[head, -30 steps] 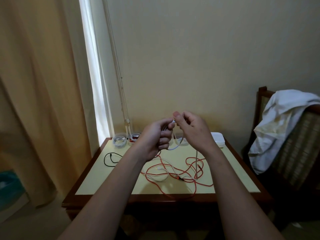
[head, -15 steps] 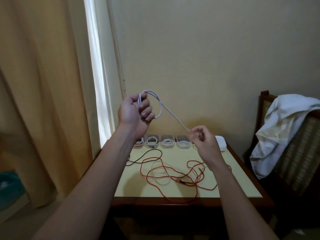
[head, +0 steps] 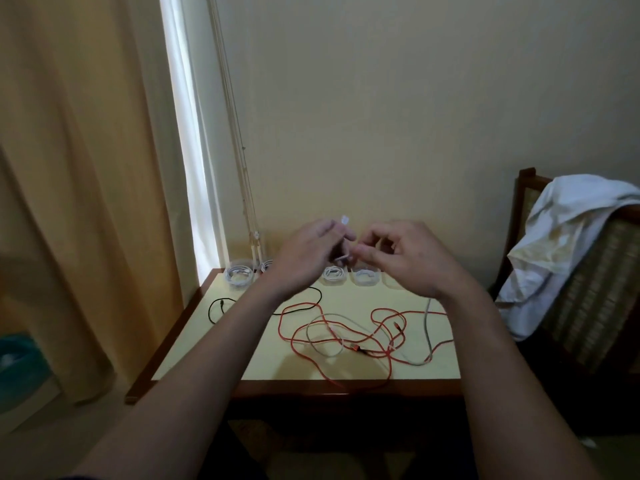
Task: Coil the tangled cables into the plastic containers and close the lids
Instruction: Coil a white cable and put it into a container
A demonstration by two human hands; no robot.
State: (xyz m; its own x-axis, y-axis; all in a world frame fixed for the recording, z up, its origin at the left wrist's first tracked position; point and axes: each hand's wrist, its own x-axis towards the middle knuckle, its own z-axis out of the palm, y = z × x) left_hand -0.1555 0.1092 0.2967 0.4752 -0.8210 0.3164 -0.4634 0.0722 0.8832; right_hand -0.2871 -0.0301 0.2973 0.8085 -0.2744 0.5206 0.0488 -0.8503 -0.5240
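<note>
Both my hands are raised above the back of the small table (head: 207,341), close together. My left hand (head: 304,261) holds a white cable (head: 345,220) whose plug sticks up above its fingers. My right hand (head: 405,258) pinches the same cable between thumb and fingers, and the rest of it hangs down to the table at the right. A tangle of red cable (head: 346,341) and white cable (head: 322,323) lies on the tabletop. A black cable (head: 221,303) lies at the left. Several clear plastic containers (head: 239,271) with coiled white cables stand along the back edge.
A wooden chair (head: 588,306) with a white cloth (head: 561,244) over it stands to the right of the table. Yellow curtains (head: 86,168) hang at the left. The wall is right behind the containers. A teal object (head: 17,368) sits on the floor at the far left.
My left hand came down from high at the left and my right hand rose a little to meet it. The cable loop that stretched between them is now gathered between the hands.
</note>
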